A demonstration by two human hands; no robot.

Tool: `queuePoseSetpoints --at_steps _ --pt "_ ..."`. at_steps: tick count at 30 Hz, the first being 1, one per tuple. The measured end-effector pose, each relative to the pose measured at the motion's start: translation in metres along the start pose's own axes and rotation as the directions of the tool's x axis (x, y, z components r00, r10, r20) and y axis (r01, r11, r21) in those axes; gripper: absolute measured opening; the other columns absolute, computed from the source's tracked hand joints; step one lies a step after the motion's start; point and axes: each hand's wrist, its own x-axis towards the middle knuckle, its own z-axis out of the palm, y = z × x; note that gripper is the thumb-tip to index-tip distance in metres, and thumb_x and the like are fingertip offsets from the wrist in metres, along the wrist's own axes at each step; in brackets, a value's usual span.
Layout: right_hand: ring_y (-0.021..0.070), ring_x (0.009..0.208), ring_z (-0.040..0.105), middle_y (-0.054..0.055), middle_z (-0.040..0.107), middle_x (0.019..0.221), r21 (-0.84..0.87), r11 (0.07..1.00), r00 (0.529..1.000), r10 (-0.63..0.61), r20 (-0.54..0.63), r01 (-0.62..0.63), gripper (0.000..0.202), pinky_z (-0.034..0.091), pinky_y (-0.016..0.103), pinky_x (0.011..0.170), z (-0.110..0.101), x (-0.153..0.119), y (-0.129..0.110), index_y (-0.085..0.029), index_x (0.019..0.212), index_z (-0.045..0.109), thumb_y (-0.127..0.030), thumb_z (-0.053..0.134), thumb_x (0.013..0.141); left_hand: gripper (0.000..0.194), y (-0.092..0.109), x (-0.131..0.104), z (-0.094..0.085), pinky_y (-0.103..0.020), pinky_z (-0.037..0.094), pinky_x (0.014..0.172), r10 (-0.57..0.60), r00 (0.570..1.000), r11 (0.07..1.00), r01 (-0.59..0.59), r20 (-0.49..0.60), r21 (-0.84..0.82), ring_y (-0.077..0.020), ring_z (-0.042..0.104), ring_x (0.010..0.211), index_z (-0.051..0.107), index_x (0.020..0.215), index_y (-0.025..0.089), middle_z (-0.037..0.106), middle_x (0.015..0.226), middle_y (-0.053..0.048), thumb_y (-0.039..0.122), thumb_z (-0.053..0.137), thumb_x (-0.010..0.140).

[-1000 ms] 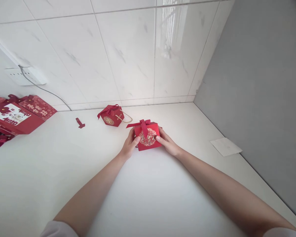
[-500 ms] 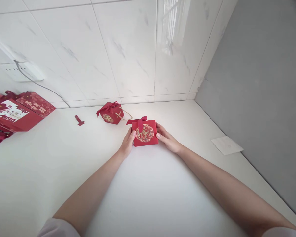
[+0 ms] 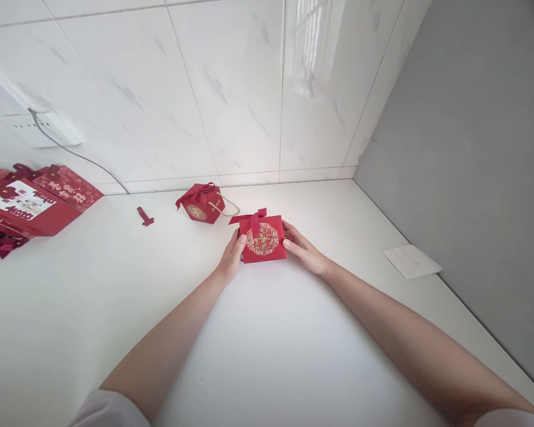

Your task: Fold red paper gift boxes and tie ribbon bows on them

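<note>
Between my two hands is a red gift box (image 3: 263, 240) with a round gold pattern on its front and a red ribbon bow (image 3: 254, 219) at the top. My left hand (image 3: 232, 256) grips its left side, thumb on the front edge. On the right side my right hand (image 3: 303, 249) holds it the same way, with the thumb at the front. The fingers behind the box are partly hidden. Behind and to the left, a second red gift box (image 3: 203, 204) rests on the white table (image 3: 267, 344), with a bow and a gold cord handle (image 3: 228, 206).
A small dark red tag (image 3: 145, 217) lies left of the second box. Farther left are red packages (image 3: 64, 201) with ribbons. A white card (image 3: 412, 261) lies at right by the grey panel (image 3: 471, 148). A cable (image 3: 84, 156) runs down the tiled wall.
The view has shifted very slightly. My hands keep the same hold on the gift box, and nothing else has visibly moved.
</note>
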Motion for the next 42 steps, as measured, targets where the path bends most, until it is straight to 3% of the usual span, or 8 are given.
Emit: queuePoseSetpoints --at_steps 15,19,23,25,27,32,37,42 --pt "0.0298 0.132 0.046 0.010 0.049 0.145 0.002 1.000 1.000 -0.022 0.005 0.022 0.074 0.037 0.050 0.111 0.001 0.000 -0.002 -0.028 0.151 0.031 -0.058 0.058 0.089 0.057 -0.003 0.001 0.001 -0.046 0.044 0.105 -0.001 0.999 1.000 0.002 -0.036 0.011 -0.0305 0.056 0.125 0.052 0.133 0.019 0.062 0.132 -0.010 0.058 0.051 0.091" --pt "0.0286 0.134 0.045 0.009 0.048 0.146 0.036 0.999 0.999 0.003 -0.041 -0.001 0.072 0.039 0.050 0.110 0.001 -0.001 0.002 -0.030 0.151 0.029 -0.056 0.057 0.090 0.056 0.002 0.001 0.003 -0.045 0.050 0.097 -0.074 0.995 0.996 0.069 -0.070 -0.064 -0.0322 0.060 0.119 0.057 0.127 0.018 0.067 0.124 -0.010 0.059 0.050 0.089" --pt "0.0237 0.102 0.067 0.009 0.058 0.137 0.175 0.981 0.988 0.101 -0.118 -0.079 0.070 0.047 0.048 0.098 -0.001 -0.001 0.006 -0.033 0.153 0.018 -0.056 0.048 0.094 0.061 0.014 0.000 0.007 -0.043 0.055 0.088 -0.099 0.985 0.973 0.065 -0.143 -0.223 -0.0324 0.062 0.114 0.061 0.122 0.021 0.068 0.121 -0.008 0.065 0.033 0.091" --pt "0.0214 0.087 0.070 0.008 0.064 0.128 0.191 0.976 0.987 0.123 -0.106 -0.101 0.067 0.050 0.046 0.093 -0.002 -0.001 0.006 -0.033 0.152 0.020 -0.055 0.048 0.095 0.067 0.020 -0.001 0.009 -0.044 0.056 0.082 -0.141 0.984 0.950 0.105 -0.106 -0.294 -0.0333 0.064 0.109 0.059 0.126 0.022 0.068 0.123 -0.009 0.069 0.027 0.090" --pt "0.0208 0.087 0.069 0.008 0.065 0.124 0.162 0.983 0.991 0.100 -0.089 -0.085 0.061 0.051 0.043 0.090 -0.001 -0.001 0.004 -0.033 0.149 0.028 -0.054 0.049 0.095 0.075 0.025 -0.003 0.011 -0.047 0.056 0.080 -0.228 0.974 0.915 0.215 0.001 -0.341 -0.0350 0.067 0.104 0.058 0.130 0.020 0.069 0.121 -0.012 0.073 0.025 0.088" --pt "0.0214 0.092 0.069 0.009 0.065 0.123 0.092 0.994 0.998 0.057 -0.032 -0.054 0.055 0.051 0.041 0.090 0.001 -0.002 0.001 -0.029 0.143 0.036 -0.050 0.053 0.095 0.066 0.028 -0.004 0.012 -0.040 0.057 0.080 -0.416 0.876 0.736 0.482 0.244 -0.474 -0.0333 0.070 0.099 0.059 0.128 0.010 0.071 0.114 -0.019 0.060 0.038 0.091" --pt "0.0206 0.092 0.069 0.008 0.066 0.119 0.096 0.994 0.997 0.062 -0.035 -0.059 0.051 0.051 0.041 0.090 -0.001 -0.002 0.004 -0.029 0.140 0.038 -0.048 0.054 0.095 0.067 0.027 -0.002 0.011 -0.032 0.059 0.071 -0.465 0.832 0.635 0.552 0.304 -0.540 -0.0317 0.072 0.094 0.060 0.123 0.001 0.074 0.099 -0.022 0.055 0.034 0.092" --pt "0.0211 0.096 0.068 0.008 0.066 0.118 0.087 0.994 0.998 0.062 -0.028 -0.060 0.055 0.049 0.041 0.092 -0.001 -0.002 0.003 -0.028 0.141 0.037 -0.050 0.055 0.094 0.071 0.025 -0.001 0.010 -0.035 0.059 0.076 -0.417 0.839 0.611 0.544 0.351 -0.575 -0.0323 0.071 0.097 0.057 0.127 0.000 0.073 0.101 -0.024 0.055 0.033 0.090"
